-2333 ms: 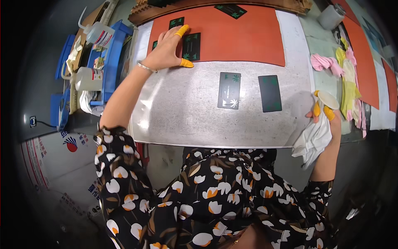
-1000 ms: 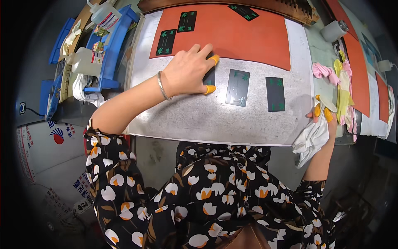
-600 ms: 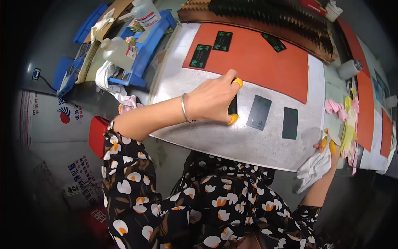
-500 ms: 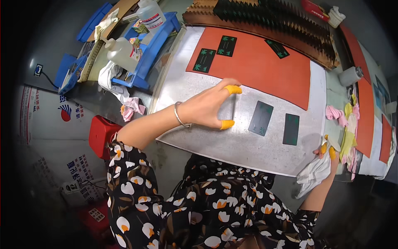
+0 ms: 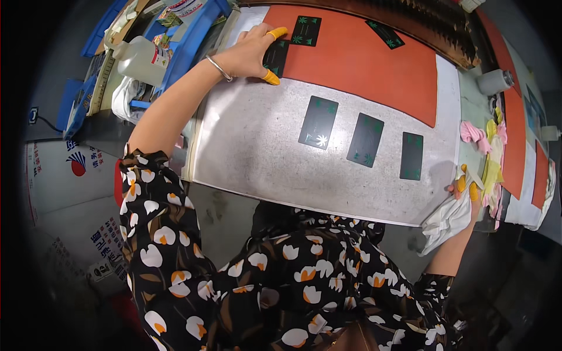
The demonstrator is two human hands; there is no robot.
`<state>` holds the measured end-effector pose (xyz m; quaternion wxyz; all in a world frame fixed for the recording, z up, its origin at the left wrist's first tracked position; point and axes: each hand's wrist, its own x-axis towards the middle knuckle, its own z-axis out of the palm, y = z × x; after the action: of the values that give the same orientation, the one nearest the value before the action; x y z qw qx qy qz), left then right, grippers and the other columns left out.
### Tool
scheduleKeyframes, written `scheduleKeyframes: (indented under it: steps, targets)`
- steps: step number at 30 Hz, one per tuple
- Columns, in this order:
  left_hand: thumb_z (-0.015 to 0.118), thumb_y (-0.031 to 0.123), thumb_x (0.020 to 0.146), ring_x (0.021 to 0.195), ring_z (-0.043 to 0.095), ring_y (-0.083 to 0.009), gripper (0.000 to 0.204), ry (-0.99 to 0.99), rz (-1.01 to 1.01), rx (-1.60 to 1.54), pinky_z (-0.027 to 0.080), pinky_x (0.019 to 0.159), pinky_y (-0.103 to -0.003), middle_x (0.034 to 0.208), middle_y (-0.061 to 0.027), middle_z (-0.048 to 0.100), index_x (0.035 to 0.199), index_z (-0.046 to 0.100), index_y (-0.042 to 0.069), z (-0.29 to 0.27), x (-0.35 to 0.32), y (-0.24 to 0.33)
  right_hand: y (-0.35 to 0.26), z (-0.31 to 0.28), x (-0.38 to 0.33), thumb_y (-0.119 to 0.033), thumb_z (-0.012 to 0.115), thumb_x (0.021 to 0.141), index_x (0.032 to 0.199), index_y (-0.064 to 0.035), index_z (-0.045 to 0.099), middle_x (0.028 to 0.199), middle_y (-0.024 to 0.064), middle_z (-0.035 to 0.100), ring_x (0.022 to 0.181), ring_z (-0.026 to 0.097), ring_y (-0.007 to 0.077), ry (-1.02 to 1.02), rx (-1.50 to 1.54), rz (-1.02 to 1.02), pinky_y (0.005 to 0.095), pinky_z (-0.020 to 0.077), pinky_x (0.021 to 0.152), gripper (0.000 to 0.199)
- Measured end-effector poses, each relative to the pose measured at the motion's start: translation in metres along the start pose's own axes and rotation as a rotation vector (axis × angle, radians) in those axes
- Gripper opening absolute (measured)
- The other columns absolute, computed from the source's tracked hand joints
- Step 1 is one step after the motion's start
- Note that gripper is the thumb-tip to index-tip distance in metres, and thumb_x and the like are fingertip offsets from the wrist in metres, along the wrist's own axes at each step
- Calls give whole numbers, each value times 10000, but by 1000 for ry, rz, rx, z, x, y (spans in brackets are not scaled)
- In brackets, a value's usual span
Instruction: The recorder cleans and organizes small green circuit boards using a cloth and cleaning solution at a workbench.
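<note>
1. Reaching to the left corner of the orange-red mat (image 5: 363, 64) with the left hand (image 5: 241, 57), after leaving the near, grey part of the bench (image 5: 252, 155) within the last half second.
2. Spreading thumb and finger, both in yellow finger caps (image 5: 271, 77), across the short ends of the corner card (image 5: 275, 57). Hiding that card's left side; cannot tell whether pinching it or only touching.
3. Lying on the mat toward its far edge: the upper card (image 5: 306, 30), just beside the fingers. Set at a slant farther right: the tilted card (image 5: 385, 34). Cut off above: the brown toothed rack (image 5: 421, 24).
4. Lying uncovered and flat just below the mat: the released card (image 5: 318, 123), half a second ago between the fingers. Judged as one more laid out, forming a spaced row with the middle card (image 5: 366, 140) and the right-hand card (image 5: 412, 156). Hard to read on all three: faint print.
5. Staying at the bench's near right corner with the right hand (image 5: 468, 187), fingers pressed together around the white cloth (image 5: 448, 225). Cannot make out what else sits between them.
</note>
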<state>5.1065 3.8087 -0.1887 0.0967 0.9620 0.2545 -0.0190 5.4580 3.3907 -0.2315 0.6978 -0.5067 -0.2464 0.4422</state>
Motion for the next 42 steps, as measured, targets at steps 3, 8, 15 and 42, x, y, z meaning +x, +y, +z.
scheduleKeyframes:
  steps: [3,8,15,42]
  targets:
    - [760,317,554,1126,355,-291,897,156,72,93,255,958,-367,1252,-137,344,1302,316,102,1,-10,0,2,-7,2,-309,458,861,1153,58,404,629,63,446,560,446,151,-37,-41,-7,340,457,672,471]
    - [759,383,560,1048,437,-279,812,368,105,-345,326,919,-364,1151,-132,428,1235,414,90,-2,-53,45,-1,8,-2,-288,445,870,1155,59,405,656,67,455,563,444,149,-33,135,19,329,462,685,450]
    - [799,284,515,1209,298,-306,908,203,116,-567,259,1002,-359,1265,-149,329,1260,340,41,25,-107,53,-4,9,5,-243,461,864,1152,83,395,676,74,457,558,455,145,-100,205,37,347,474,753,439]
    - [657,224,711,1029,456,-285,416,491,104,-162,380,875,-333,1102,-131,496,1059,546,25,24,-36,11,-26,60,108,-217,482,860,1138,83,416,682,61,457,523,413,124,-117,157,226,313,465,652,415]
